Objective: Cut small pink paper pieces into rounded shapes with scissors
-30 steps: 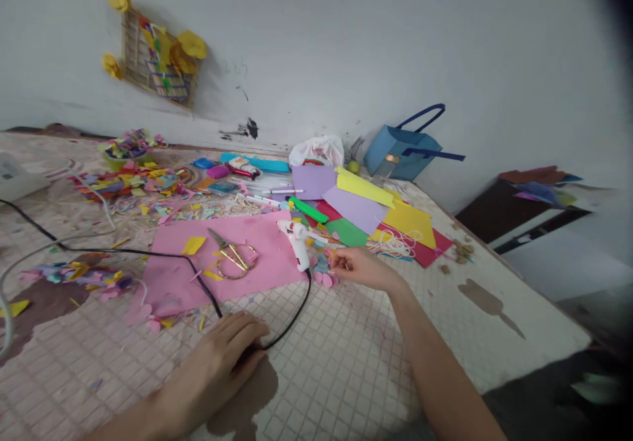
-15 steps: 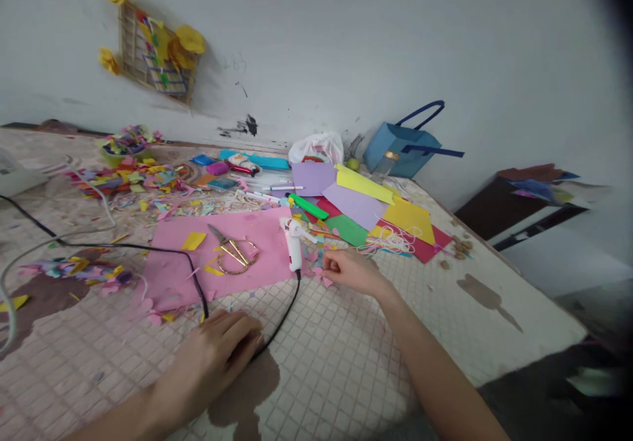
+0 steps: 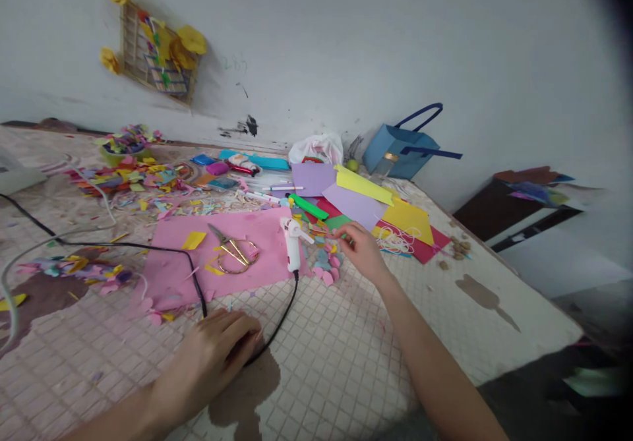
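My right hand (image 3: 362,250) is over the table, its fingertips pinched at the end of thin sticks (image 3: 324,231) beside the green paper. Just below its fingers lies a small pile of pink and grey-blue paper pieces (image 3: 326,263). My left hand (image 3: 217,342) rests palm down on the tiled cloth, fingers together and curled, over the black cable; what is under it is hidden. Between the hands a white glue gun (image 3: 293,246) stands at the edge of a pink sheet (image 3: 171,256). Gold-handled scissors (image 3: 235,254) lie on that sheet.
Coloured paper sheets (image 3: 356,205), white string (image 3: 395,238) and a green marker (image 3: 307,206) lie behind my right hand. Paper scraps (image 3: 128,177) cover the back left. A blue bag (image 3: 400,151) stands against the wall. Black cable (image 3: 281,325) crosses the table.
My right hand has moved up and slightly right, from the paper pieces to the thin sticks, uncovering the pile. My left hand has stayed in place.
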A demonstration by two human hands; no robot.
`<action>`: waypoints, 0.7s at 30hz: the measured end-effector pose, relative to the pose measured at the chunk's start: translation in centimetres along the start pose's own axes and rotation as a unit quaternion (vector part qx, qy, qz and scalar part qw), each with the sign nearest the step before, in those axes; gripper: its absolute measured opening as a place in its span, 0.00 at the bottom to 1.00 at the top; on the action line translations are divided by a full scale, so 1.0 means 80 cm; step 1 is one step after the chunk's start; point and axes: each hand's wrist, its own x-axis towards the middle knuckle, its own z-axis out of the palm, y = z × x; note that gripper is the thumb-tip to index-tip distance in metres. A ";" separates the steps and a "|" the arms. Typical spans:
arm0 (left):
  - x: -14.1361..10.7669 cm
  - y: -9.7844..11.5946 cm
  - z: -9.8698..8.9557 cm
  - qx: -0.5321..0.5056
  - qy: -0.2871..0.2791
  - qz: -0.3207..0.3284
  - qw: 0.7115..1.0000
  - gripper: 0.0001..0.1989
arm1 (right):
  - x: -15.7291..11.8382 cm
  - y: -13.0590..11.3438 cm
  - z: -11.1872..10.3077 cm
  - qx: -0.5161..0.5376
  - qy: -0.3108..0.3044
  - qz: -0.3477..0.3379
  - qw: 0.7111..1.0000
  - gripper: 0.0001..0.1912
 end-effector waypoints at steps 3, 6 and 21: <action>0.000 0.000 0.000 -0.014 -0.003 -0.008 1.000 0.08 | 0.001 0.005 -0.008 0.029 -0.029 0.000 0.999 0.09; 0.000 -0.001 0.002 -0.025 0.001 -0.018 1.000 0.08 | 0.002 0.012 -0.009 0.034 -0.042 0.016 0.998 0.08; 0.000 0.000 0.003 -0.049 -0.021 -0.034 0.998 0.09 | -0.004 0.032 -0.009 0.038 -0.123 0.060 0.990 0.11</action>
